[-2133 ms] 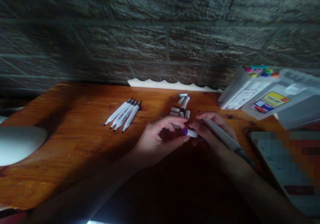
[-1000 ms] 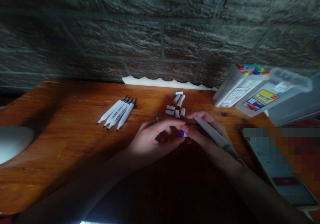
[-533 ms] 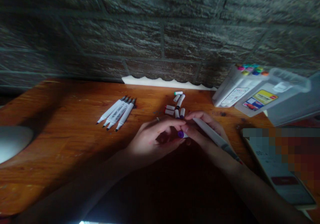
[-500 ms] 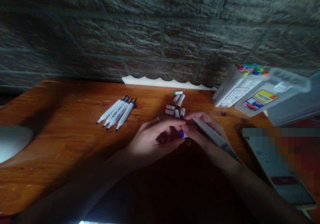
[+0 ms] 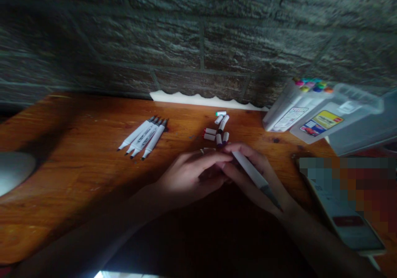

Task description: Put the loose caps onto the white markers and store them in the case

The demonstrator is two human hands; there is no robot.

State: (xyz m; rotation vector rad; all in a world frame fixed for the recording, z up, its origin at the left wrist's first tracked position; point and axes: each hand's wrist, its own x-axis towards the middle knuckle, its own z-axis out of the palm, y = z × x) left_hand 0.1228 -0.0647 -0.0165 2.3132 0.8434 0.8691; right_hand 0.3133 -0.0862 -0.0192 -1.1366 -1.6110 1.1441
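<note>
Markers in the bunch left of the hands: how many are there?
4. All lie side by side on the wooden table, left of the hands, tips toward the person: the leftmost marker, the second marker, the third marker, the rightmost marker. None looks hidden.

Labels (image 5: 322, 125) on the marker case (image 5: 350, 118) are unreadably small.
</note>
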